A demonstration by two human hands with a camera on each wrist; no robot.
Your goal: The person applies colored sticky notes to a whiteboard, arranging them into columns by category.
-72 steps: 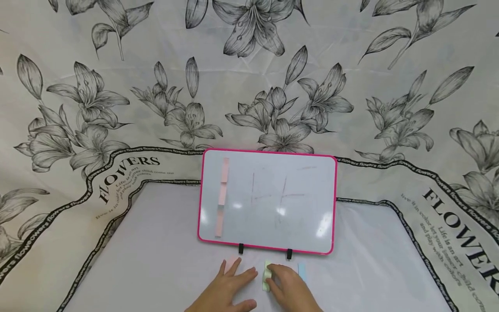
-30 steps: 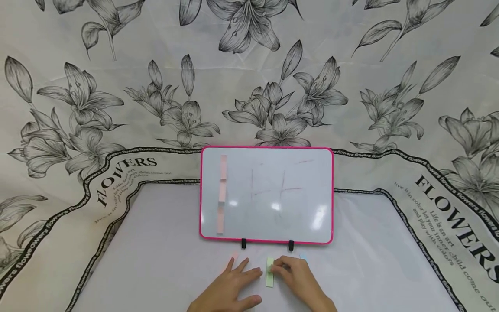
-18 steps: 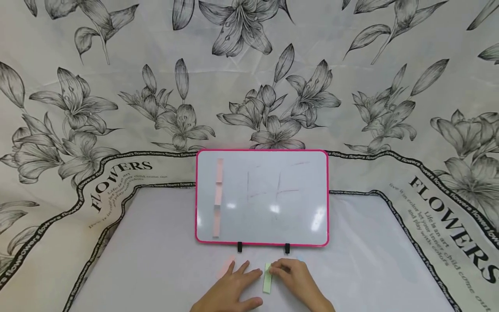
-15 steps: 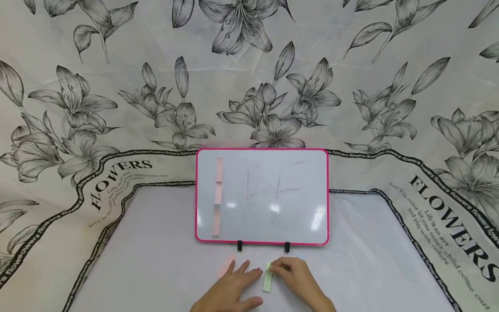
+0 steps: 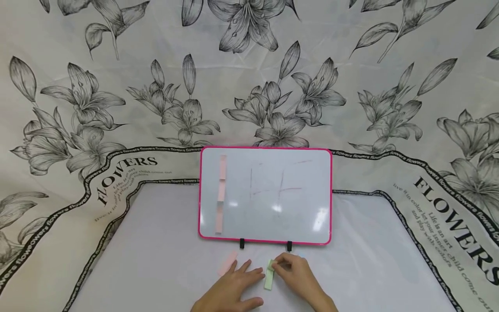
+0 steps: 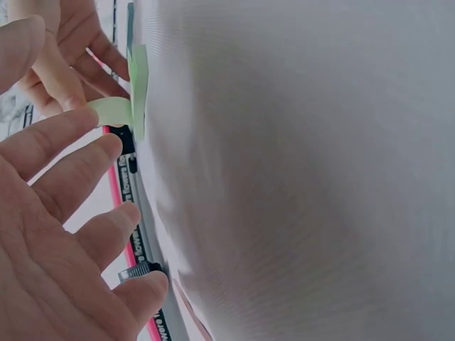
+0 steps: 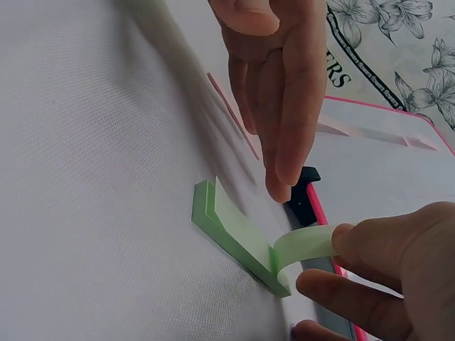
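My right hand (image 5: pixel 298 277) pinches the far end of the top strip on a green sticky-note pad (image 5: pixel 268 282) lying on the white table. In the right wrist view that strip (image 7: pixel 306 244) curves up off the pad between thumb and finger, while its other part lies along the stack. Just left of the pad, my left hand (image 5: pixel 235 286) is palm down with its fingers spread, fingertips close to the green pad. A pink sticky-note pad (image 5: pixel 228 263) shows beyond the left fingertips. Most of a blue strip (image 5: pixel 299 255) is hidden behind the right hand.
A whiteboard (image 5: pixel 257 221) with a pink frame stands just beyond the hands on black feet (image 5: pixel 242 243). Down its left side runs a column of pink strips (image 5: pixel 222 190), and faint reddish lines mark its middle. Behind it hangs a flower-printed cloth (image 5: pixel 136 86).
The right fingers have gone from lying along the green pad to its far end, and the top strip's end has lifted there. The left hand stays spread, nearly in place.
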